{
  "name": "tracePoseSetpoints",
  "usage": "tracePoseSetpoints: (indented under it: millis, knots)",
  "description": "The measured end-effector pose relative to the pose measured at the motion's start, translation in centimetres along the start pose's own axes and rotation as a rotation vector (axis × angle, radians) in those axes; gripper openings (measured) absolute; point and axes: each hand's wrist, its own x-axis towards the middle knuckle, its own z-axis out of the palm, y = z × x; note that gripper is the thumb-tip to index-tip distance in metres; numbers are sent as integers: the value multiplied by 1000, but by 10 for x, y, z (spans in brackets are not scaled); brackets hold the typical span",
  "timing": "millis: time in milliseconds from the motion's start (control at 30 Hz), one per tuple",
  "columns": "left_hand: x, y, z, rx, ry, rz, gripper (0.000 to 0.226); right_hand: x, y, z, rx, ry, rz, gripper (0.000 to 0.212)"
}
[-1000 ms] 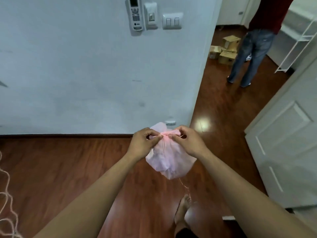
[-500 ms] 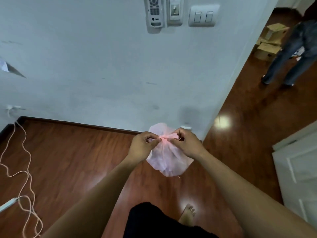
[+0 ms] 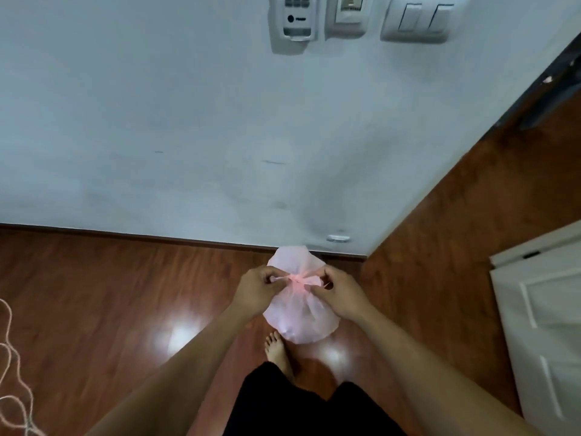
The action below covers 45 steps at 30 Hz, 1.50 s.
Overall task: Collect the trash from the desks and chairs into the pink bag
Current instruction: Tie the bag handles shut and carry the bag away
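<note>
pink bag contents unseen, wall remote cropped

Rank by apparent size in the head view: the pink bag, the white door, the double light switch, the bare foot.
1. white door, cut off by the frame
2. pink bag, held in both hands
3. double light switch, cropped at the top
4. bare foot; close to the switch, so that order is unsure

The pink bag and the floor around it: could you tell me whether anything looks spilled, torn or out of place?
Nothing spilled or torn shows. The pink bag hangs intact, its neck gathered between the left hand and right hand. Only a loose cord straggles across the wooden floor at far left.
</note>
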Motion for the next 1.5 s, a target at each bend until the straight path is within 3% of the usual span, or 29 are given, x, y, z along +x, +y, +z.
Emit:
tracePoseSetpoints:
  millis: [367,467,1067,1167,1300,1500]
  knots:
    - [92,-36,4,79,-120,-73,7,82,36,17,-24,31,185,11]
    - [111,-45,14,96,-102,-109,11,104,50,18,-43,8,212,23]
    - [180,-62,66,177,-148,-214,11,160,118,18,28,69,277,9]
    - [183,-57,68,202,-146,-207,20,163,117,14,41,80,297,9]
    - [186,-60,65,241,-141,-241,49,164,120,14,82,126,344,10]
    - [183,-62,51,308,-191,-207,39,151,122,14,94,72,378,13]
